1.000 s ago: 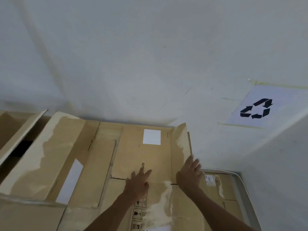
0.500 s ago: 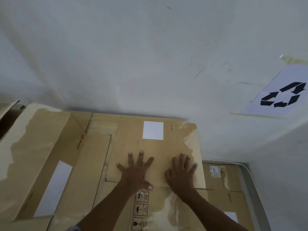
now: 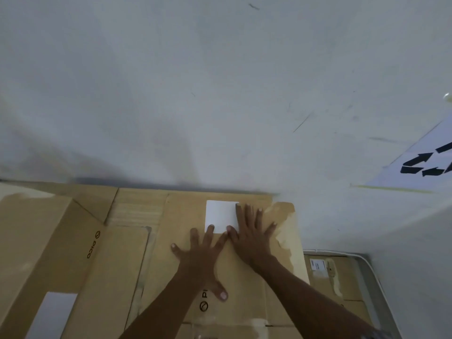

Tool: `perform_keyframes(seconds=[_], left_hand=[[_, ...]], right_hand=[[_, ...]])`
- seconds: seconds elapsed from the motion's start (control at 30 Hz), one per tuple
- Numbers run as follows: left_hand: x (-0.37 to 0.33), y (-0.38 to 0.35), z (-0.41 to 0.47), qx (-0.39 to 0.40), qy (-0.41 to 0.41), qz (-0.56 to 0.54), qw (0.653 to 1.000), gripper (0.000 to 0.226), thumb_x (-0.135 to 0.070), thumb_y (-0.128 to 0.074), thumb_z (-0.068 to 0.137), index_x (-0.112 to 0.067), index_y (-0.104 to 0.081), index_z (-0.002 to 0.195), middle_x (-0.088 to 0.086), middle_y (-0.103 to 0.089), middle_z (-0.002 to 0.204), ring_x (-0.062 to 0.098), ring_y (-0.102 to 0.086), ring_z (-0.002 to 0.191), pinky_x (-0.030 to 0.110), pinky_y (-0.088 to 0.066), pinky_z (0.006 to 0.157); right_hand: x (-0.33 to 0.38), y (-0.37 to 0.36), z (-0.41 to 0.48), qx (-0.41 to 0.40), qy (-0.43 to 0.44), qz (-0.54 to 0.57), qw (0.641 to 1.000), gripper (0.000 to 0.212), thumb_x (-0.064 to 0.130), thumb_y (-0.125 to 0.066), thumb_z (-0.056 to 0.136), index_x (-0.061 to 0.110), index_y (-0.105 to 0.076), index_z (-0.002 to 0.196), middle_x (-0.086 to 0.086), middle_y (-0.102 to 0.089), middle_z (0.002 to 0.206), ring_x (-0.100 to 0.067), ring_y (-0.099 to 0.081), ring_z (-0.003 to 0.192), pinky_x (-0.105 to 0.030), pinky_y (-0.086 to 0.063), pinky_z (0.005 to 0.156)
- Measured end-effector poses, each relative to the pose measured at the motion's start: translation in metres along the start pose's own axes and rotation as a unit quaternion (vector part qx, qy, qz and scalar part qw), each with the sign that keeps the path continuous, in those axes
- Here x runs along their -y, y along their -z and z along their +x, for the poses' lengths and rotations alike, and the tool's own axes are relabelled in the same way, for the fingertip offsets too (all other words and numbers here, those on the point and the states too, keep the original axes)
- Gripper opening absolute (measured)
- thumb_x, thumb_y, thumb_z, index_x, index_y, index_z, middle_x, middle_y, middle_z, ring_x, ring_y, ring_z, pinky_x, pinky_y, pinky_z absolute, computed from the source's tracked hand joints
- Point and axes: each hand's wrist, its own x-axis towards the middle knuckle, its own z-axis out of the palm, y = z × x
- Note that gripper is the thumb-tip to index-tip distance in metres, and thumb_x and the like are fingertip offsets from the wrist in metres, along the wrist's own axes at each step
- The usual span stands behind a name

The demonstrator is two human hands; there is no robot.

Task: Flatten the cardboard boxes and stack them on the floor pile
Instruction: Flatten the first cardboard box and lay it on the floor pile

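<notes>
Hands flat: left hand [image 3: 201,259] and right hand [image 3: 249,237] both splayed, palms down, gripping nothing, pressing the top flattened box [image 3: 220,241]. Landmark is its white label [image 3: 221,216]: right fingers lie along the label's right edge, left fingertips touch its lower edge. Box sits on the cardboard pile [image 3: 61,241], far edge against the wall [image 3: 220,94] just past the label.

Risks, my read:
- Flap right of the label, with torn pale patches, may spring up once pressure lifts; creases look barely set.
- Both hands sit near the label, so the near end below it gets no load and could bow.
- Pile is uneven left of the label (overlapping panels, a raised slanted one), so the top box could slide or tilt.

Can't tell:
- Floor under the pile is hidden.
- Recycling sign [image 3: 425,165], far right of the label, is cut off by the frame.
- Boxes [image 3: 327,272] lower right of the label: partly hidden by the right forearm, small label unreadable.
- Print below the left hand is partly covered.
</notes>
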Motion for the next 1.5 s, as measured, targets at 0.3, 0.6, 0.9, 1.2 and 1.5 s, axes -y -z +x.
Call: perform_keyframes(seconds=[0.3, 0.6, 0.9, 1.2, 1.5], left_hand=[[-0.007, 0.005, 0.013, 0.046, 0.023, -0.007, 0.999, 0.154, -0.061, -0.088, 0.046, -0.039, 0.027, 0.146, -0.002, 0.037, 0.155, 0.046, 0.026, 0.142, 0.088, -0.004, 0.091], [-0.006, 0.010, 0.009, 0.054, 0.022, -0.031, 0.998, 0.152, -0.057, -0.089, 0.048, -0.040, 0.025, 0.147, -0.003, 0.037, 0.156, 0.045, 0.028, 0.142, 0.088, -0.001, 0.091], [-0.006, 0.004, 0.001, -0.008, 0.020, -0.014, 1.000, 0.142, -0.065, -0.081, 0.055, -0.042, 0.023, 0.148, -0.003, 0.032, 0.158, 0.043, 0.022, 0.145, 0.083, -0.005, 0.098], [-0.043, -0.089, -0.107, -0.101, 0.044, -0.011, 0.994, 0.074, -0.059, -0.034, 0.097, -0.028, 0.000, 0.156, 0.009, 0.009, 0.164, 0.039, 0.008, 0.149, 0.073, -0.012, 0.108], [-0.031, -0.113, -0.118, -0.084, -0.004, -0.044, 0.996, 0.076, -0.056, -0.040, 0.097, -0.033, 0.003, 0.156, 0.001, 0.015, 0.164, 0.037, 0.014, 0.149, 0.074, -0.005, 0.108]], right_hand=[[0.032, 0.021, 0.043, 0.091, -0.062, 0.009, 0.994, 0.064, 0.063, -0.027, 0.095, 0.049, 0.003, 0.148, 0.002, 0.013, 0.163, -0.049, 0.019, 0.142, -0.081, 0.000, 0.100], [0.035, 0.039, 0.045, 0.171, -0.052, 0.096, 0.979, 0.075, 0.077, -0.028, 0.086, 0.048, 0.000, 0.150, -0.002, 0.019, 0.162, -0.048, 0.025, 0.141, -0.074, 0.004, 0.105], [-0.005, -0.054, -0.134, -0.020, -0.009, 0.007, 1.000, 0.065, 0.060, -0.016, 0.097, 0.028, -0.026, 0.152, -0.015, -0.025, 0.158, -0.042, -0.024, 0.144, -0.064, -0.013, 0.112], [-0.007, -0.046, -0.129, 0.016, -0.004, 0.009, 1.000, 0.078, 0.071, 0.012, 0.081, 0.036, 0.018, 0.150, -0.010, 0.023, 0.160, -0.036, 0.023, 0.145, -0.060, 0.016, 0.112], [0.006, -0.076, -0.254, 0.008, -0.005, 0.023, 1.000, 0.065, 0.055, -0.010, 0.098, 0.024, -0.008, 0.155, -0.016, 0.000, 0.161, -0.043, -0.008, 0.147, -0.062, -0.009, 0.116]])
